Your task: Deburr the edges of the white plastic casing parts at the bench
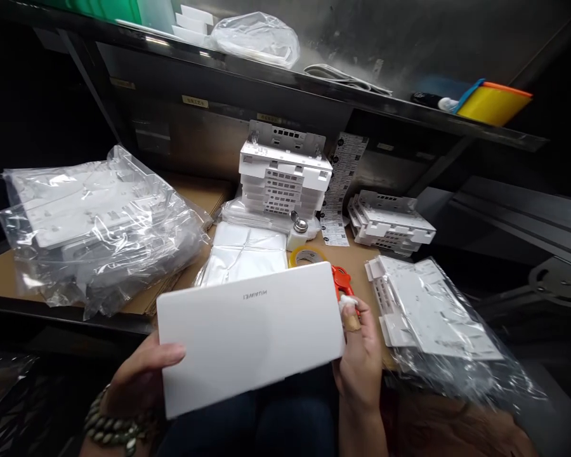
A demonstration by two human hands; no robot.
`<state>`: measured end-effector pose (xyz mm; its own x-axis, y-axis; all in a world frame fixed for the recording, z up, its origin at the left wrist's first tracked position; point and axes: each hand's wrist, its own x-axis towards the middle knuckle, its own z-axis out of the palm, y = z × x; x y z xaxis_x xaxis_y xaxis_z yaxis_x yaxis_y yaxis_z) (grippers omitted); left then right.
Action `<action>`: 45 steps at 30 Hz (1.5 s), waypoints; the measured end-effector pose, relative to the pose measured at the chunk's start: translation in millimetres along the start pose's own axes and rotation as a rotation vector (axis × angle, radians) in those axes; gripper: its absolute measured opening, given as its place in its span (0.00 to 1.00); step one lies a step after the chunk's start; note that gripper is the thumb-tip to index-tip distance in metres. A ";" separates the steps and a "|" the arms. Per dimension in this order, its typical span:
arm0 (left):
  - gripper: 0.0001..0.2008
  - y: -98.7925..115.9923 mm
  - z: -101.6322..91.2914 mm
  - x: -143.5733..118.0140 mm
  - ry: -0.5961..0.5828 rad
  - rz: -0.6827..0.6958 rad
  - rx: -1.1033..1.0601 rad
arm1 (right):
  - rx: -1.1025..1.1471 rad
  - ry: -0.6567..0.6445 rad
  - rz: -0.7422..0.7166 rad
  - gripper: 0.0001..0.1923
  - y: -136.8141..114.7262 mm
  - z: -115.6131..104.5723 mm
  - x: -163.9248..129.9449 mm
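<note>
A smooth white plastic cover panel (252,339) with upside-down HUAWEI lettering is held up in front of me, slightly tilted. My left hand (143,368) grips its left end, thumb on the face and fingers hidden behind. At the right end, my right hand (361,355) pinches a small white wad (347,301), tissue or cloth, between thumb and fingers. Brown tape wraps that thumb, and the hand lies against the panel's edge. Just behind are orange-red scissors or a similar tool (341,277), partly hidden, a yellow tape roll (307,256) and a small white bottle with a metal top (297,233).
Bagged white plastic parts (90,203) lie on cardboard at left. Stacked white housings (285,171) stand at the back, more housings (393,222) at right. Nearer right is a bagged housing (438,304). Clear bags (247,251) and a label strip (345,184) sit mid-bench, below a metal shelf (266,76).
</note>
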<state>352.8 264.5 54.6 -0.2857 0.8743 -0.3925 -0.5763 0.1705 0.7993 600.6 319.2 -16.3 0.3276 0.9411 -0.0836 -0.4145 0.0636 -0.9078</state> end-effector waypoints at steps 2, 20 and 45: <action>0.26 7.1 13.4 -0.2 -0.026 -0.012 0.178 | -0.036 -0.009 -0.085 0.19 5.5 -7.1 5.1; 0.27 29.8 59.2 -20.5 0.035 -0.222 0.256 | -0.010 0.081 -0.064 0.20 -35.9 -32.6 2.4; 0.41 22.9 55.8 -34.4 -0.035 -0.274 0.382 | -0.707 -0.523 -0.782 0.06 -65.4 -8.2 -45.0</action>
<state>392.2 263.6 111.9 -0.1322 0.7875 -0.6020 -0.3016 0.5466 0.7812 619.9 270.0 43.5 -0.1727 0.7601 0.6264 0.3616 0.6405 -0.6775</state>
